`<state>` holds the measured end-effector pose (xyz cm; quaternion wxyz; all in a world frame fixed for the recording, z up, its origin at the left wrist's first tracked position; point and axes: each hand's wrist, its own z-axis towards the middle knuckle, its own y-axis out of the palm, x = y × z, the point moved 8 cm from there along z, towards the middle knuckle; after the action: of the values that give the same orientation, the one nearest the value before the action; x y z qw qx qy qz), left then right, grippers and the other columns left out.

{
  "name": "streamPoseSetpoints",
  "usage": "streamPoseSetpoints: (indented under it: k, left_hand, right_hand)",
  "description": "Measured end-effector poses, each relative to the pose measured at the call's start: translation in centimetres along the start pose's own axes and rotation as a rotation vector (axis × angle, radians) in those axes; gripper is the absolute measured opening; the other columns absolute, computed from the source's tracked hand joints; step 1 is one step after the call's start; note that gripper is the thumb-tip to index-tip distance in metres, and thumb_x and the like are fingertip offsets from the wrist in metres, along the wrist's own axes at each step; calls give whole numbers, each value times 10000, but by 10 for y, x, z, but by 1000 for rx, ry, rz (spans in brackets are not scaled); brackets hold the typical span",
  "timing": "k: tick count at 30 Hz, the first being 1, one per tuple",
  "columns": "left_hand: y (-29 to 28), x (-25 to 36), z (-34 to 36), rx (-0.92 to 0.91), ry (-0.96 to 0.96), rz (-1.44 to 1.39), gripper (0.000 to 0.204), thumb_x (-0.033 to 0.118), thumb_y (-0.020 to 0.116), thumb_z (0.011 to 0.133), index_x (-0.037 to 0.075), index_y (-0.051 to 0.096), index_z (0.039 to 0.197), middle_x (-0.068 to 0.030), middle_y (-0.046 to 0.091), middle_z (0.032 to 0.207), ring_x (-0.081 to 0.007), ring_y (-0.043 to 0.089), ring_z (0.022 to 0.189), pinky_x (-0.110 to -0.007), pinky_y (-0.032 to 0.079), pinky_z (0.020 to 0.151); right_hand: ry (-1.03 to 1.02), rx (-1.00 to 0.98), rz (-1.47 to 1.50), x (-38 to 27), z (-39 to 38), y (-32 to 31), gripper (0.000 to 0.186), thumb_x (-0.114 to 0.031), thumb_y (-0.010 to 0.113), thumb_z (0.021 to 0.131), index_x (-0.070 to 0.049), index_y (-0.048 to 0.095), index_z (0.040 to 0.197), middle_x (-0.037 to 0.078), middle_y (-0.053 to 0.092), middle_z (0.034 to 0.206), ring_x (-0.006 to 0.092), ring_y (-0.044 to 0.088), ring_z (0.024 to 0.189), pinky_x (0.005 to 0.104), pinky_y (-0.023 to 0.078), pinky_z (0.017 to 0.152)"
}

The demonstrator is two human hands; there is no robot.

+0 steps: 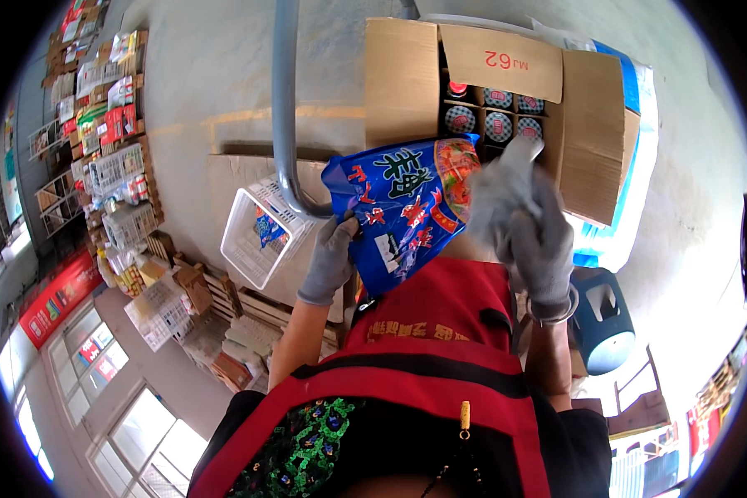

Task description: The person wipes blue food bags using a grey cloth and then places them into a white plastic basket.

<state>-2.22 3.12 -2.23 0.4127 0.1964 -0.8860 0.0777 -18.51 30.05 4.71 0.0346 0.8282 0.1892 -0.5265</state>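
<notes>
My left hand (330, 259), in a grey glove, is closed on the lower left edge of a shiny blue food packet (390, 199) with a picture of a dish on it. The packet is tilted, in front of my red apron (440, 299). At the packet's right edge is my right hand (541, 253), also gloved in grey and smeared by motion. Its fingers are curled around a pale grey thing (506, 187) too blurred to name. Just beyond, an open cardboard box (498, 60) holds several capped jars (498, 127) between dividers.
A white plastic basket (253, 257) with a blue packet inside stands at the left, beside a curved grey metal bar (285, 100). A dark blue container with a handle (602, 319) is at the right. Crates and goods on pallets (120, 174) line the far left.
</notes>
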Motion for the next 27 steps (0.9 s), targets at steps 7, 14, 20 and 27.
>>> streamPoseSetpoints:
  k: [7, 14, 20, 27]
  left_hand:
    - [16, 39, -8, -93, 567, 975, 236, -18, 525, 858, -35, 605, 1079, -153, 630, 990, -267, 634, 922, -314, 522, 802]
    - [-2, 10, -10, 17, 69, 438, 268, 44, 446, 872, -36, 617, 1063, -67, 626, 902, -113, 558, 814, -268, 463, 727]
    - [1, 5, -14, -21, -8, 322, 288, 17, 493, 827, -3, 569, 1104, -22, 590, 887, -77, 515, 770, -212, 420, 662]
    - [22, 58, 37, 43, -60, 59, 434, 175, 622, 867, 11, 486, 1245, -47, 631, 952, -116, 606, 741, -243, 495, 656]
  right_hand:
    - [-567, -85, -882, 21, 1, 166, 424, -68, 572, 806, -63, 536, 1229, 162, 578, 1062, 309, 586, 860, 473, 474, 742]
    - [-476, -15, -558, 55, 4, 93, 360, -82, 572, 796, -130, 602, 1151, 162, 577, 1065, 360, 581, 927, 466, 504, 749]
    - [-45, -144, -815, 126, 134, 58, 299, -113, 537, 804, -127, 678, 1067, 109, 672, 1032, 328, 638, 915, 437, 494, 826]
    - [-393, -375, -872, 74, 103, 134, 303, -148, 589, 811, -251, 637, 1091, 34, 651, 1056, 248, 635, 952, 441, 478, 803]
